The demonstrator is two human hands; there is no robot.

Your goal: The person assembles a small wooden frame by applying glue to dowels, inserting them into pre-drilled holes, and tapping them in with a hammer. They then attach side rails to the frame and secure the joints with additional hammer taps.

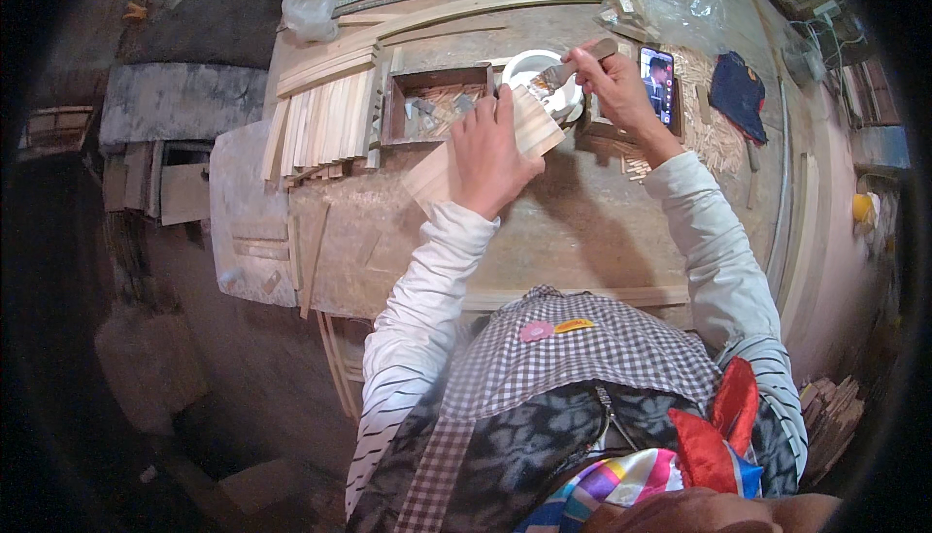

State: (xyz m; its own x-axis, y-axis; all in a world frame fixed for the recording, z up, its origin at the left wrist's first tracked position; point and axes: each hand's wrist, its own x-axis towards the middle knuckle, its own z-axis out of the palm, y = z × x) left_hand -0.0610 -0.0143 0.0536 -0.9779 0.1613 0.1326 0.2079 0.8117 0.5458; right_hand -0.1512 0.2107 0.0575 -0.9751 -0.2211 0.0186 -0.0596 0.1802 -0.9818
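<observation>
My left hand (490, 154) is closed around a flat pale wooden board (435, 176), held tilted above the bench. In my right hand (612, 84) is a brush (560, 75) with a wooden handle, gripped between thumb and fingers. Its bristle end is over a round white tub (524, 65) with white stuff inside, right beside the board's far end. The board and the brush hide part of the tub.
Left of the tub stands a dark wooden box (390, 111) with small pieces in it. Stacked wooden strips (325, 130) lie farther left. To the right are a lit phone (657, 86), many small wooden pegs (697, 111) and a dark blue cloth (740, 96). Plastic bags (313, 1) lie at the back.
</observation>
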